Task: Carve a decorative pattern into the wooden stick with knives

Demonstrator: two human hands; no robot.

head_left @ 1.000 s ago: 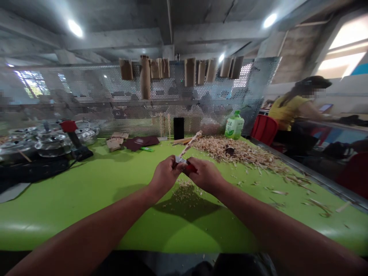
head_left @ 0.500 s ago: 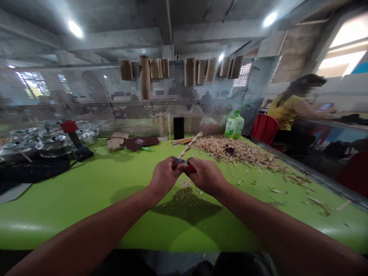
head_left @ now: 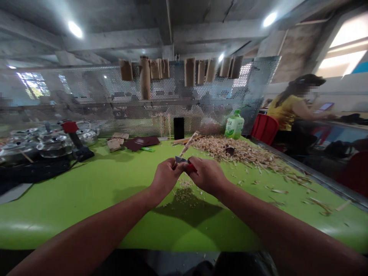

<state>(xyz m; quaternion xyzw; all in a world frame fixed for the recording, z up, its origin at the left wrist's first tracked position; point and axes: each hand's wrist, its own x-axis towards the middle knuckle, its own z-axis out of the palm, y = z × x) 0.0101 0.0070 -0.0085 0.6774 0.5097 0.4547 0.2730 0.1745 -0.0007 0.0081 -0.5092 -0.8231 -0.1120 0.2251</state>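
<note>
My left hand [head_left: 166,174] is closed around the lower end of a pale carved wooden stick [head_left: 189,143], which slants up and to the right. My right hand [head_left: 208,175] is wrapped around the red handle of a carving knife [head_left: 181,159]. The knife's grey blade lies across the stick's lower part, close to my left thumb. Both hands meet just above the table, thumbs nearly touching. Small wood chips [head_left: 184,191] lie on the table below them. The stick's gripped end is hidden by my fingers.
On the green table [head_left: 86,214], a heap of shavings [head_left: 244,151] lies right, beside a green bottle [head_left: 234,124]. A black phone-like slab [head_left: 178,128] stands at the back. Metal kettles [head_left: 51,142] and a red-topped tool [head_left: 75,138] are left. A person in yellow [head_left: 284,109] sits right.
The stick has tilted or turned slightly, its upper tip a little further left and more of the knife blade showing. Both hands stay in nearly the same place, still gripping.
</note>
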